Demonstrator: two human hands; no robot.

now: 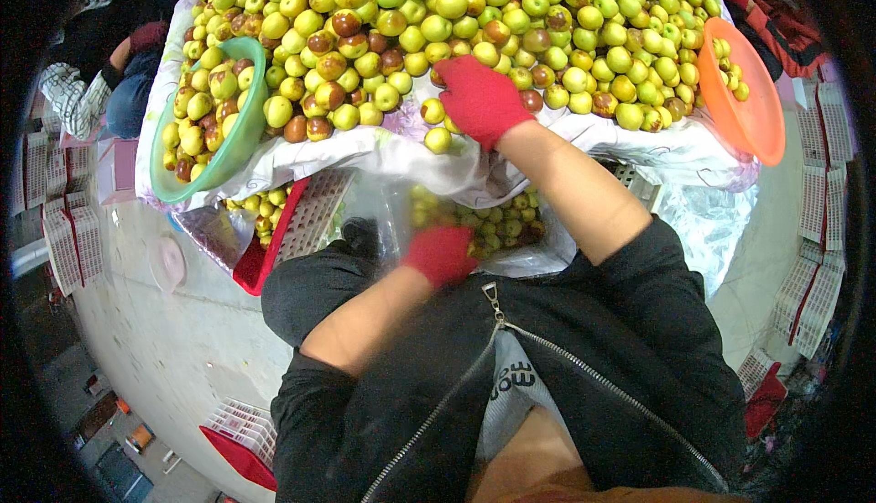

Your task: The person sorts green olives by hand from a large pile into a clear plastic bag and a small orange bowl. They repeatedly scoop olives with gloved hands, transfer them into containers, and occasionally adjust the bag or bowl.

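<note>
Green and brown jujubes (404, 24) lie heaped on a table spread with a white floral cloth (328, 157). My right hand (482, 99), in a red glove, rests over the fruit at the near edge of the heap; its fingertips are hidden against the jujubes, so its grip cannot be made out. Below the table edge my left hand (441, 253), gloved in red too and blurred, is over a plastic-lined container (561, 250) with more jujubes in it. Whether the left hand holds fruit is unclear.
A green bowl (256, 102) of jujubes leans at the table's left corner, an orange bowl (753, 106) at the right one. Under the left side stands a red and white crate (301, 222). Co-workers' gloved hands (147, 36) show at both sides.
</note>
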